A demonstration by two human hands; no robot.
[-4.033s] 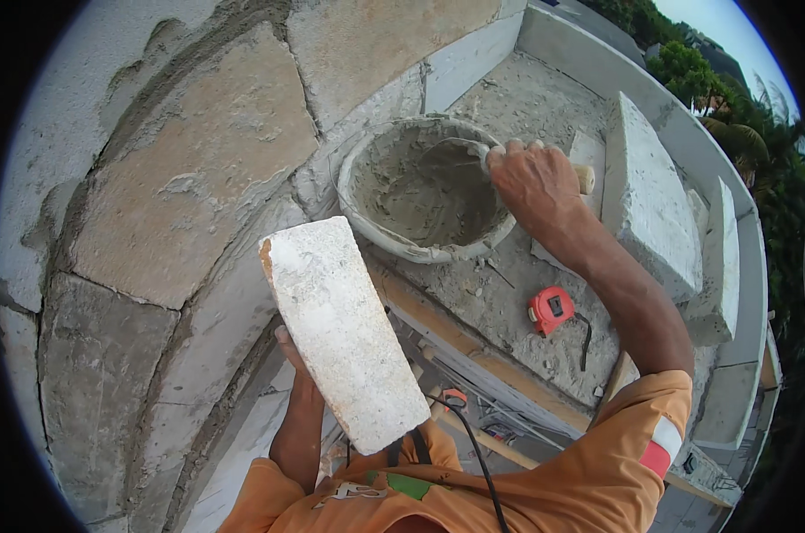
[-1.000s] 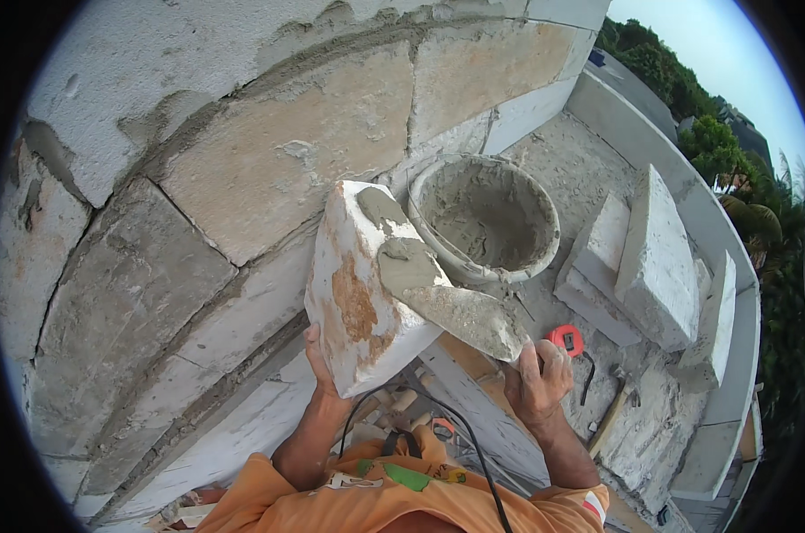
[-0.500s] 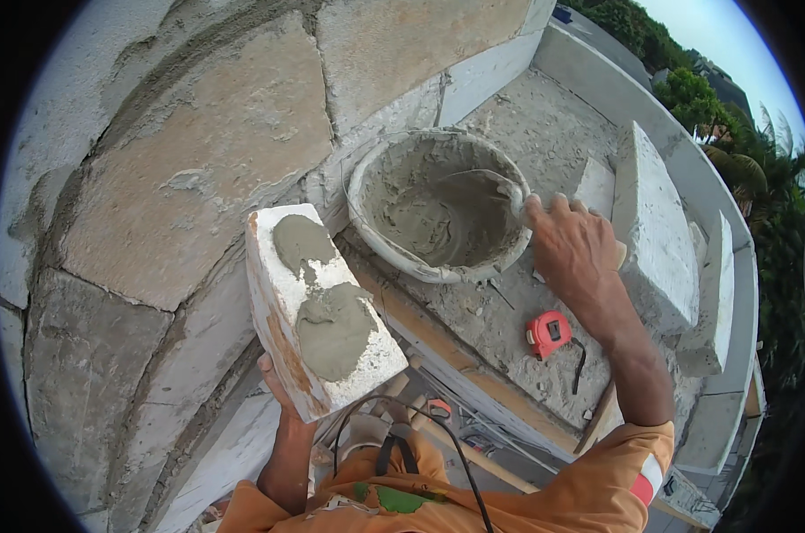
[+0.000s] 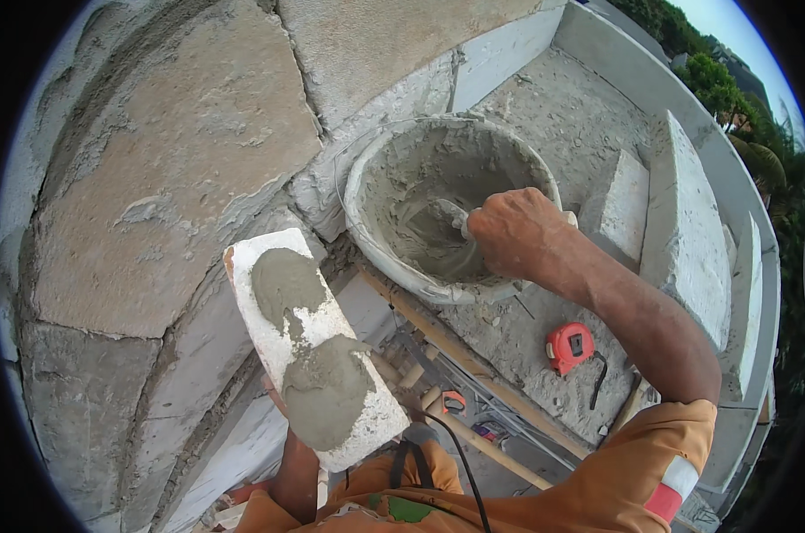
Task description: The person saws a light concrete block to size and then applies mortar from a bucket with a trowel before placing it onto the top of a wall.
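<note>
My left hand [image 4: 276,397], mostly hidden under it, holds up a white block [image 4: 380,425] beside the wall. Two patches of wet grey mortar [image 4: 330,391] lie on the block's upper face, one toward each end. My right hand [image 4: 520,235] is over the near right part of a round bucket [image 4: 364,222], closed on the handle of a trowel [image 4: 447,216]. The trowel's metal end dips toward the mortar in the bucket, and its tip cannot be made out. Mortar also coats the bucket's inner wall.
A red tape measure [image 4: 569,348] lies on the rough ledge right of the bucket. White blocks [image 4: 687,240] stand along the ledge's right side. A stone-faced wall [image 4: 171,178] rises at left. Below the ledge's wooden edge [image 4: 474,355] are poles and another orange-red tool [image 4: 453,402].
My right hand has moved left from the bucket's right rim to over its inside, bringing the trowel into the mortar. The block in my left hand has shifted slightly left and down and tilted flatter.
</note>
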